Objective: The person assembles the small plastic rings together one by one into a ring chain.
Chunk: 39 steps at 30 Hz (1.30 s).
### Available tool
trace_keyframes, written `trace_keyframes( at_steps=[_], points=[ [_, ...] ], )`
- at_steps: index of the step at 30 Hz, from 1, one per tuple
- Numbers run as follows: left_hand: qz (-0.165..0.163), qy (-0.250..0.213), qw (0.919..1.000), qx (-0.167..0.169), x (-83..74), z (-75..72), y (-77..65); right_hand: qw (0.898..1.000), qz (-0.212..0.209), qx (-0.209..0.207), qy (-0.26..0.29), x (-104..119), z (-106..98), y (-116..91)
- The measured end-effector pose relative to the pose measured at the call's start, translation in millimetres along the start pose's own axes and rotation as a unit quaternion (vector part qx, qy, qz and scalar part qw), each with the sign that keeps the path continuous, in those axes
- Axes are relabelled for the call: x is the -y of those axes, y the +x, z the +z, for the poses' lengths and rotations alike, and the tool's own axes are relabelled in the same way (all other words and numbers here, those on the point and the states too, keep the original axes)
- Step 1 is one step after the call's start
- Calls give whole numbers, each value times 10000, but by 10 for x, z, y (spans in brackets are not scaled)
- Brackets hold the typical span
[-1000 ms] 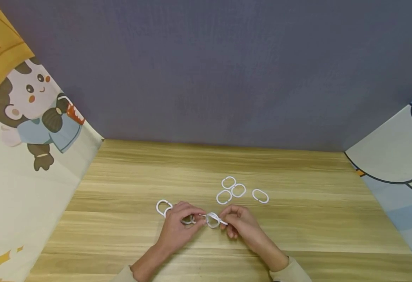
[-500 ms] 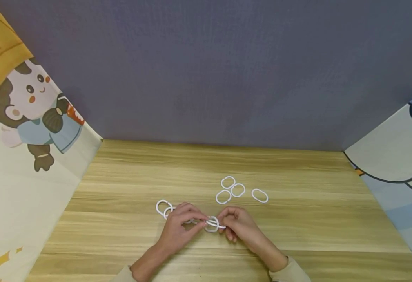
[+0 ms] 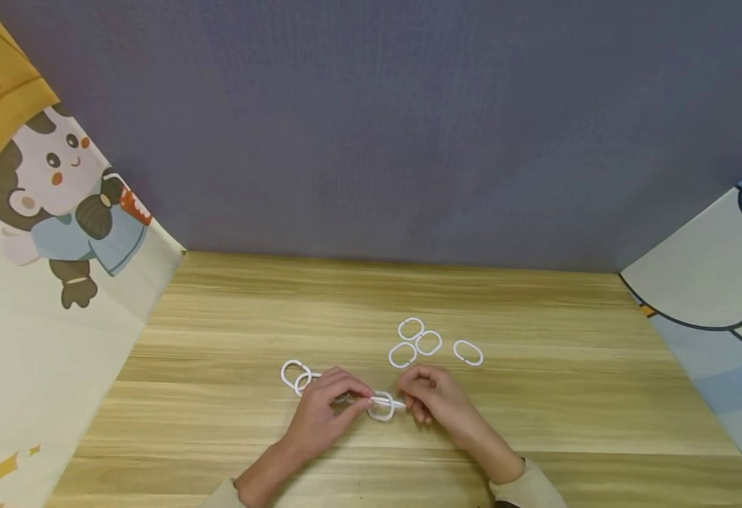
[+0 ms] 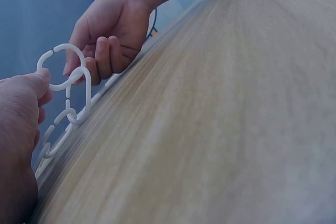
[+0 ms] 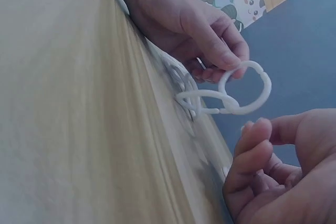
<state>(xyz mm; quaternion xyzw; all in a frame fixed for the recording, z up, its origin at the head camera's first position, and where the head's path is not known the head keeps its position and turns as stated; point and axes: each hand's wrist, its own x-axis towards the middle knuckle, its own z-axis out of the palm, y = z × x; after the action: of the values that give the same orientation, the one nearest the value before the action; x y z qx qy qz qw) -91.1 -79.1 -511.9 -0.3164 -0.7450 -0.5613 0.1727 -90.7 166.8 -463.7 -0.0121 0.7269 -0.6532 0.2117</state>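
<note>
No text, label, brand or number can be read in any view. The cream cartoon-printed panel [image 3: 40, 331] at nine o'clock and the pale panel with dark-outlined shapes [image 3: 714, 289] at three o'clock show only drawings.

Your left hand [image 5: 184, 27] pinches a white ring [image 5: 266, 85]; your right hand [image 5: 286, 166] is near it, not touching.
Grip noted between thumb and finger at the ring's upper left; split visible at its upper right. A second ring [image 5: 202, 93] is linked through its lower part, further rings [image 5: 182, 77] behind, indistinct. Your right fingers are loosely bent. Wooden tabletop [image 5: 73, 103] at left; blue-grey panel [image 5: 304, 61] behind.
</note>
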Motion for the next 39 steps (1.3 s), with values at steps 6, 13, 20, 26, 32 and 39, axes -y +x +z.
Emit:
trace_keyframes(
  at_steps=[6,13,20,26,32,39],
  points=[
    [-147,43,9999,67,10,7,-9,9987,-58,-449,-226,35,-74,49],
    [-324,192,9993,75,15,7,-9,9810,-947,-933,-1413,82,-209,217],
    [-380,196,9991,24,21,-1,-14,9321,-1896,-1189,-2849,91,-316,456],
    [-438,221,9988,37,19,-1,-14,9073,-2067,-1441,-3365,61,-340,580],
    [-451,231,9987,70,19,2,-11,8950,-2022,-1571,-3652,43,-348,662],
    [-399,245,9989,73,23,1,-9,8880,-1823,-1554,-3926,39,-330,697]
  ],
)
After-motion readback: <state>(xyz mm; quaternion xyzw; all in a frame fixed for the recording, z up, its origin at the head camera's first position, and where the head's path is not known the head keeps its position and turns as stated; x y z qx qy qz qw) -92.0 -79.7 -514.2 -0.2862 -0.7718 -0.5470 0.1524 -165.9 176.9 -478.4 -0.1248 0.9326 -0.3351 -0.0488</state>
